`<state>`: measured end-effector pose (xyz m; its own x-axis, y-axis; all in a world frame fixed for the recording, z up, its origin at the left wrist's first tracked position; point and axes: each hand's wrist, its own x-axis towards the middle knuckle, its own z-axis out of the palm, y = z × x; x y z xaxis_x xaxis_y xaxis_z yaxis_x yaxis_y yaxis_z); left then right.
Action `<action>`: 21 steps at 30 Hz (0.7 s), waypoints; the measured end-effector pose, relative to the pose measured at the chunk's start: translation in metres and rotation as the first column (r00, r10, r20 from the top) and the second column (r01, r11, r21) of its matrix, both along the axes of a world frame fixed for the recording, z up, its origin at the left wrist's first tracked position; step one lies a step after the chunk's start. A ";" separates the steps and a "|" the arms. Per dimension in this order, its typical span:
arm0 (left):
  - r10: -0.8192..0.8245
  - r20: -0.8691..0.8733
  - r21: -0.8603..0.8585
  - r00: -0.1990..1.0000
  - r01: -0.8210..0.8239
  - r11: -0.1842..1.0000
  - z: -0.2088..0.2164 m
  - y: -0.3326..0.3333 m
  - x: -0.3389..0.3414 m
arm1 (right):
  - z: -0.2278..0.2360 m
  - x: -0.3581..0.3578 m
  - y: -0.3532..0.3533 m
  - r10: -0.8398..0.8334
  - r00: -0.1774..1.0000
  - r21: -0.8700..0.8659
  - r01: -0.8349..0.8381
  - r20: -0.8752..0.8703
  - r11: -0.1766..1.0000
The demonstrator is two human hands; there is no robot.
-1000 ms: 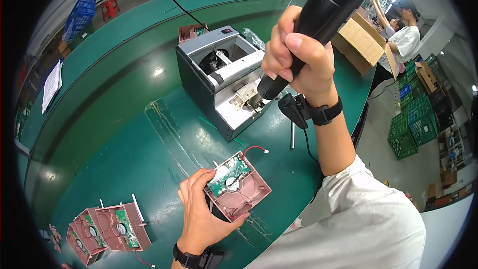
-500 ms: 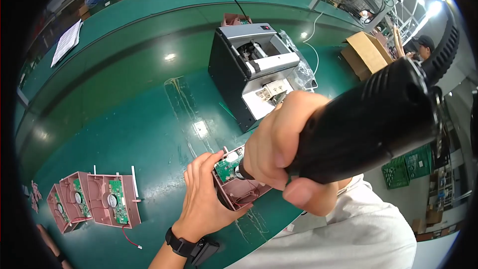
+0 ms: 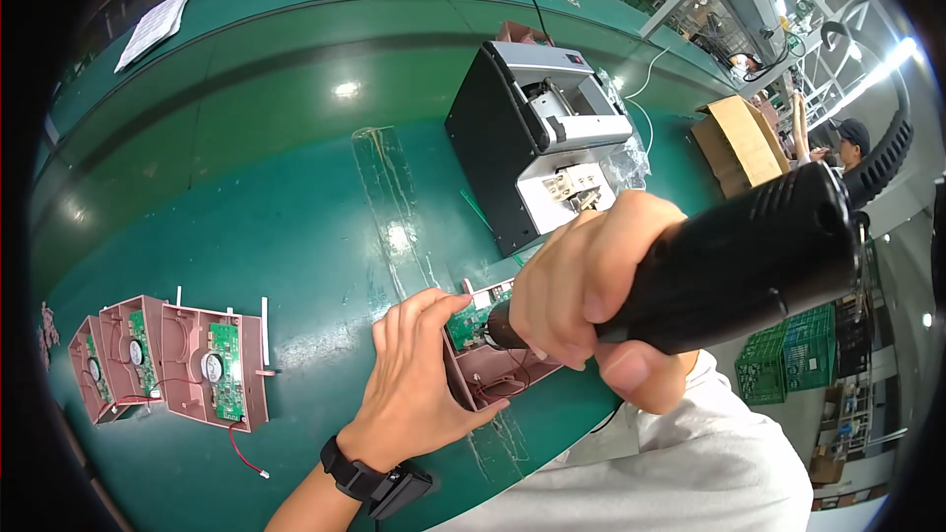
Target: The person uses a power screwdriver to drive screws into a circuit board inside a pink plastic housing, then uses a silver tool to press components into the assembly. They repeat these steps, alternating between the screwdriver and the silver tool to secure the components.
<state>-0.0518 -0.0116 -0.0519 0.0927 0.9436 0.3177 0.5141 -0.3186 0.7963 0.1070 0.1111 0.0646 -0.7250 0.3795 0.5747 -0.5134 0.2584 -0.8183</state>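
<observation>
My right hand (image 3: 591,281) is wrapped around a black electric screwdriver (image 3: 754,261) that slants across the view. Its nose points down at the green circuit board (image 3: 467,330) inside an open pink plastic housing (image 3: 505,366). The bit's tip is hidden, so contact with a screw cannot be made out. My left hand (image 3: 414,369), with a black band on the wrist, grips the housing at its left end, thumb along the near wall and fingers at the far corner. Part of the housing is behind my right hand.
Three more pink housings (image 3: 175,399) with boards and wires stand at the left. Beyond my right hand is a boxy black-and-grey machine (image 3: 483,128). A cardboard box (image 3: 739,153) sits at the far right, near another person (image 3: 849,143). Green crates (image 3: 788,360) are beyond the table edge.
The view has shifted, so the machine and box appear farther right and the left-hand housings farther left. My hands keep the same holds on the screwdriver and housing.
</observation>
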 end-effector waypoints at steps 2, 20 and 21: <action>-0.007 0.010 0.008 1.000 0.007 1.000 0.000 0.001 0.000 | 0.000 -0.001 0.002 0.034 0.999 0.012 -0.034 -0.027 0.999; -0.007 0.001 -0.021 1.000 0.007 1.000 0.003 0.002 0.000 | -0.005 -0.002 0.003 0.016 1.000 -0.039 -0.016 -0.017 0.999; -0.010 0.008 -0.023 1.000 0.010 1.000 0.004 0.002 0.002 | -0.006 0.004 0.007 0.047 0.999 -0.020 -0.047 0.023 0.999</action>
<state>-0.0502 -0.0091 -0.0484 0.1001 0.9496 0.2971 0.5050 -0.3057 0.8072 0.1111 0.1186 0.0584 -0.7554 0.3553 0.5507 -0.5056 0.2186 -0.8346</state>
